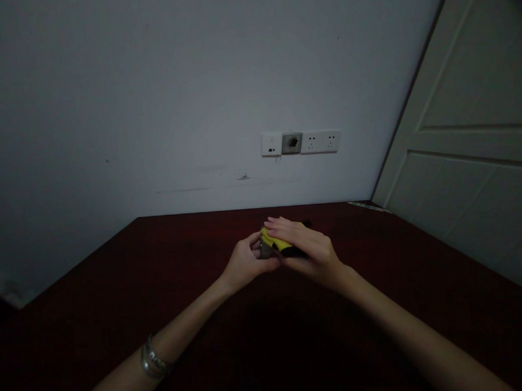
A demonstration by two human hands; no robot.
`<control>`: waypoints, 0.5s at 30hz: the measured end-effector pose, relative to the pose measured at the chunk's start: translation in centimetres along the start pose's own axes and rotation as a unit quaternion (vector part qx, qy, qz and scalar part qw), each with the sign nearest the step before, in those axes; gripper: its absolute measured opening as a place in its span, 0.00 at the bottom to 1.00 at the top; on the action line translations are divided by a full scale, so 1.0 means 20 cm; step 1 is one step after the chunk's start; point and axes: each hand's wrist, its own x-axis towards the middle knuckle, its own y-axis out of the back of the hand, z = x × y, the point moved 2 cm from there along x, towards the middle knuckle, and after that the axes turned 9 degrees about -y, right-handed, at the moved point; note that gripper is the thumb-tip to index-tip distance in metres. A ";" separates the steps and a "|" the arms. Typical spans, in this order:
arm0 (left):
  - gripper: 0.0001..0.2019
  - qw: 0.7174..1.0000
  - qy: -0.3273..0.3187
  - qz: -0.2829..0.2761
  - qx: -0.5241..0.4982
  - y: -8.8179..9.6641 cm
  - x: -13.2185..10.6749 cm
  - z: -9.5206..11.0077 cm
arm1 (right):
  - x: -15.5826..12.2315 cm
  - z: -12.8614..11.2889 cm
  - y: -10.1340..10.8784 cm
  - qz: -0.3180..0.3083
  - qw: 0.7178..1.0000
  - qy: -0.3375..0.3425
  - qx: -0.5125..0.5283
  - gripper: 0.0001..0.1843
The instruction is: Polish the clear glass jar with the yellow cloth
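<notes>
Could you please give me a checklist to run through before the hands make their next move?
1. Right hand on the yellow-and-black object: ok, fingers over its top.
2. Left hand at the object's grey end: ok.
3. Bracelets away from the object: ok, up the left forearm.
4. Object resting on the dark red tabletop: cannot tell.
5. Bright lighting: not ok, the scene is dim.

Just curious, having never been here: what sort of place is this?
Probably a room in a home: plain pale wall, household-style sockets, and a panelled surface, perhaps a door or wardrobe.
</notes>
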 end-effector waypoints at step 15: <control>0.24 0.997 -0.007 0.063 -0.046 0.04 0.02 -0.02 | 0.01 -0.01 -0.02 -0.016 1.000 0.003 -0.008 0.28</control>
